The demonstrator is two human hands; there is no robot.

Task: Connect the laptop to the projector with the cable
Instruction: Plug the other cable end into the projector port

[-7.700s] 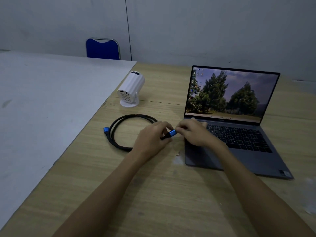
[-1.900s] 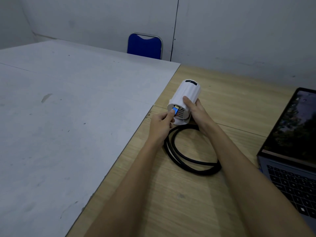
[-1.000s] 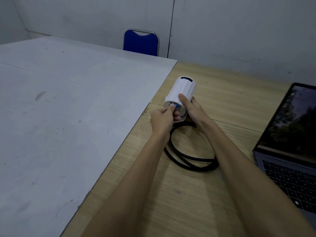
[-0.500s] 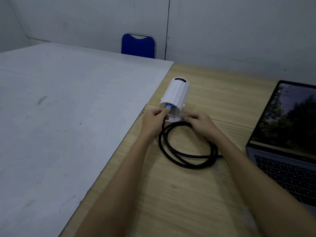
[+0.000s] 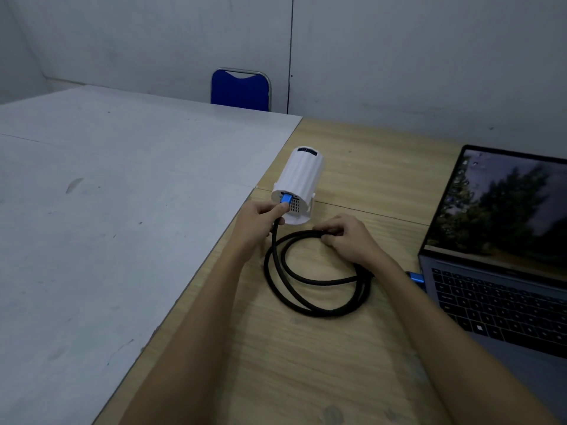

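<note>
- Pinching the blue plug [image 5: 286, 198] with the left hand [image 5: 257, 226], fingertips clamped on it right at the rear face of the white projector [image 5: 302, 176]. The plug looks seated in a port beside the little vent grille, though how deep it sits I can't tell.
- Projector sits tilted on its stand on the wooden table [image 5: 306, 363], right next to the edge of a big grey board [image 5: 122, 210] covering the left side.
- Right hand [image 5: 349, 237] rests on top of the black cable [image 5: 306, 311], fingers curled down onto the loop near the projector. Whether it's really gripping or just pressing, can't say.
- Cable lies in a loose double coil on the wood between the projector and the laptop [image 5: 497, 289].
- Second blue plug [image 5: 416, 277] is at the laptop's left side, touching it. Lid's open, screen shows a tree wallpaper.
- Blue chair [image 5: 241, 90] stands against the back wall.
</note>
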